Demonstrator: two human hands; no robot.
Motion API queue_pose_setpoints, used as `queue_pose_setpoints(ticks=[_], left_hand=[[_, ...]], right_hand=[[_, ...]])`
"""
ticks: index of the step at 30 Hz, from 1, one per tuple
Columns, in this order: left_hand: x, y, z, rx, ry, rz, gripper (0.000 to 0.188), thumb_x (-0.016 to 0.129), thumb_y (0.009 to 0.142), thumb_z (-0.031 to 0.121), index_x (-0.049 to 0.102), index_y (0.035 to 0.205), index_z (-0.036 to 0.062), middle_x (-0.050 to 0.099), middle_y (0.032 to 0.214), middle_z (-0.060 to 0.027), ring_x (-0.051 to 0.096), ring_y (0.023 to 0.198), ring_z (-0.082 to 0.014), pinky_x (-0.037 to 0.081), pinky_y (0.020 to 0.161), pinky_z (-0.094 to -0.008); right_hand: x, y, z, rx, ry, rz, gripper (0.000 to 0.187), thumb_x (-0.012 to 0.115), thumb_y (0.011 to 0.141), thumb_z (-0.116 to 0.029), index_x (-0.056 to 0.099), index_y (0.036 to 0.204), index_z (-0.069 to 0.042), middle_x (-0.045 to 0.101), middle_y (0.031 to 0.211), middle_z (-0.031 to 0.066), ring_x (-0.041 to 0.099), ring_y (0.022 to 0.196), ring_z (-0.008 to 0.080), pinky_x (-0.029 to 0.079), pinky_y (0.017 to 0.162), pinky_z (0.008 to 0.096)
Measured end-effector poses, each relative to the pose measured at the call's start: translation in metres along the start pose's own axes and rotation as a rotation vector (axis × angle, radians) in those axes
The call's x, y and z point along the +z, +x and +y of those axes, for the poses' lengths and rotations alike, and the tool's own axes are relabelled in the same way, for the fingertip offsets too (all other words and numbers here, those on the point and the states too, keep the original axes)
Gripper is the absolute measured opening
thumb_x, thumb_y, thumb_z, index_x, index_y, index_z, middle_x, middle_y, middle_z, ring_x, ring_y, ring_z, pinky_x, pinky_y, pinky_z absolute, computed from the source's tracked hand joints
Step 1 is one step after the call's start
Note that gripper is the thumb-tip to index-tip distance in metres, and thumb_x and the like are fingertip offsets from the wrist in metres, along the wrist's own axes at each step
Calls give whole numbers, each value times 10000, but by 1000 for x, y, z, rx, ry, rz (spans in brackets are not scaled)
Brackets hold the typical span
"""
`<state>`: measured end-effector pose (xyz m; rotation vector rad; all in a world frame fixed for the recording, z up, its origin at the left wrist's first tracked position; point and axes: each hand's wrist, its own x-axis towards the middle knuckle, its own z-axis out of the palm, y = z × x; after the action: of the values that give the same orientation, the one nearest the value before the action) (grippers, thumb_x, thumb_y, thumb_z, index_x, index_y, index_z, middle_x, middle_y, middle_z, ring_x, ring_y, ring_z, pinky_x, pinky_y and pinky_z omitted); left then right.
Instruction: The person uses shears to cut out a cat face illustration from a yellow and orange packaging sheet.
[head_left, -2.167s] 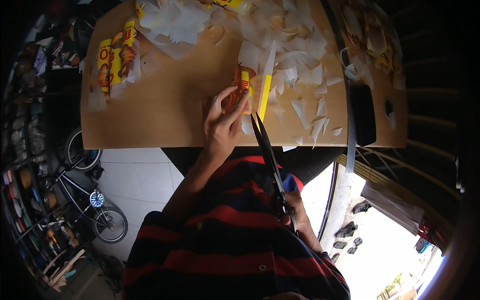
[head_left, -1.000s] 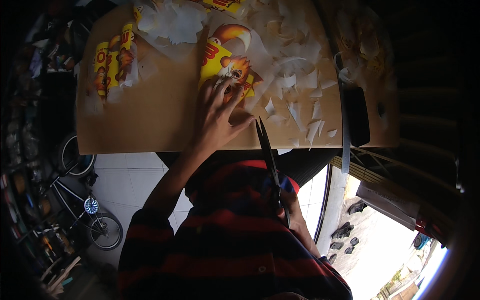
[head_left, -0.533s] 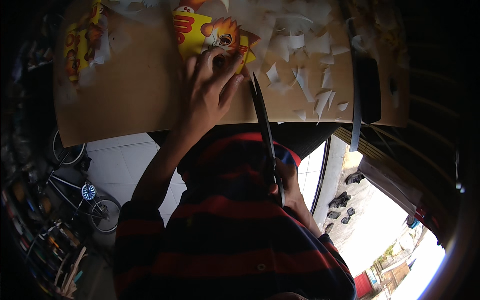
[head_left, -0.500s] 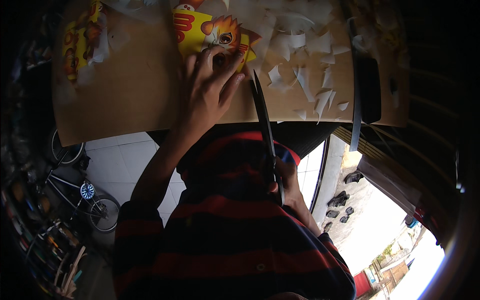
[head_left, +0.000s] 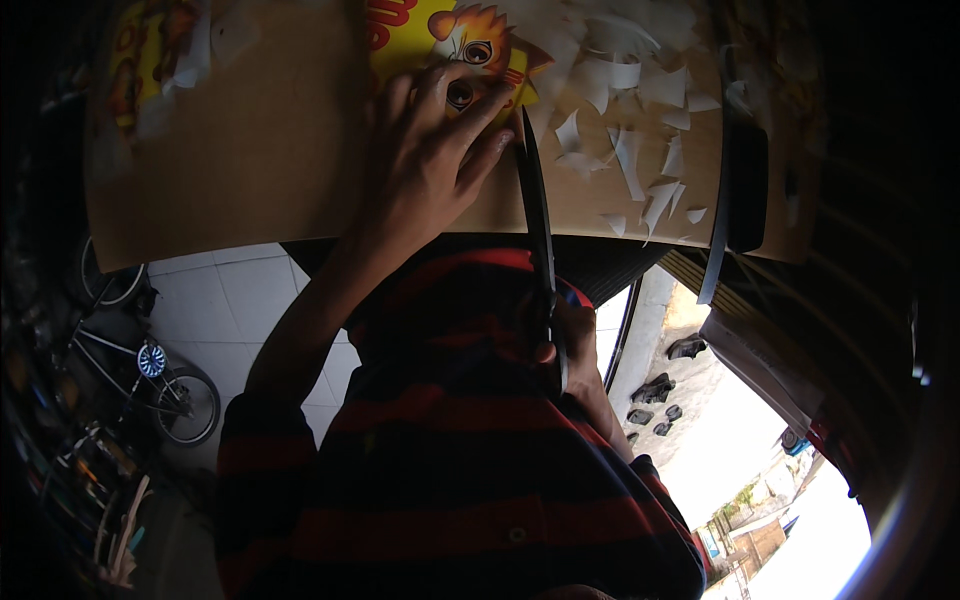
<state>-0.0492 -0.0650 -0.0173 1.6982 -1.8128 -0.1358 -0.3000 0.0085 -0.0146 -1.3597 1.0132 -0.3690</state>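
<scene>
My left hand presses flat on a yellow printed sheet with an orange cartoon figure lying on the brown cardboard board. My right hand sits close to my red and dark striped shirt and grips the handles of long dark scissors. The blades are together and point up toward the sheet's lower right edge, right beside my left fingers. White paper scraps lie scattered to the right of the sheet.
Another yellow printed piece lies at the board's far left. A black strap-like object rests on the board's right side. Below are white floor tiles and a bicycle at left, with bright outdoor ground and shoes at right.
The yellow sheet and my left hand have come nearer and larger in view, the hand now flat on it. The scissors stay in my right hand, tips up by the sheet.
</scene>
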Motion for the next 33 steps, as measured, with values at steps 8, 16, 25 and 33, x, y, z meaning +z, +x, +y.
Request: queue_pose_setpoints(ticks=[8,16,25,33], left_hand=[[2,-1,-1,-15,-26,-1,359,704,827,172,654,1180,132,536,1149,-105,484,1018,-298,418,872,-406],[3,-1,-3,-10,-47,-9,352,702,833,203,662,1177,142,534,1154,-100,483,1015,-295,414,877,-407],[6,-3,-7,-9,-57,8,363,717,810,297,674,1150,176,535,1162,-38,459,1020,-255,371,875,-411],[1,-3,-4,5,-85,-1,370,750,774,236,666,1128,164,525,1162,-51,463,1029,-269,380,888,-428]], right_hand=[[4,3,1,18,34,31,665,724,716,-630,616,898,1,618,685,66,611,612,131,472,569,289],[4,2,5,0,18,64,799,592,716,-746,584,899,32,559,646,-16,530,580,63,391,495,221],[6,6,0,-31,51,77,838,513,707,-827,555,777,7,498,530,-28,496,454,59,343,405,209],[9,11,-4,-31,-7,112,850,471,684,-849,543,761,-5,496,516,-32,503,436,61,342,385,209]])
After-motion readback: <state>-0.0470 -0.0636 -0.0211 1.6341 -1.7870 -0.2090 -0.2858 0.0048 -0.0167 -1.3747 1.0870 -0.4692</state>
